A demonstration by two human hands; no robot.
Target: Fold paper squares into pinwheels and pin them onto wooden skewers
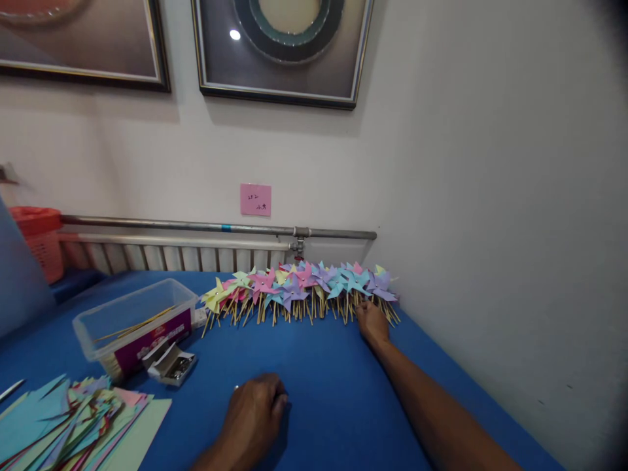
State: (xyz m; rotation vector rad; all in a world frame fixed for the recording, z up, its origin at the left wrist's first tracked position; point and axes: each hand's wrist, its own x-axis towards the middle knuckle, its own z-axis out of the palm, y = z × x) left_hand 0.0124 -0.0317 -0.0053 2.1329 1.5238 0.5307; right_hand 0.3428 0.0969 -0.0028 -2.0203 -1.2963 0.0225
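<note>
In the head view, pinwheels [293, 292] form a row right of the plastic box [157, 337], their sticks [321, 306] lengthwise toward the person, paper heads wallward. At the row's end farthest from the box, the right hand [373, 322] meets the sticks; I cannot tell whether its grip pinches one. Nearer the box, the left hand [256, 409] curls, its grip hidden.

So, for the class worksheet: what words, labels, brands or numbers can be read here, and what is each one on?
"252", apparently: handwritten on the pink note.
Second handwritten line, same note: too small to read surely.
White lettering on the plastic box's purple label: too blurred to read; no brand legible.
</note>
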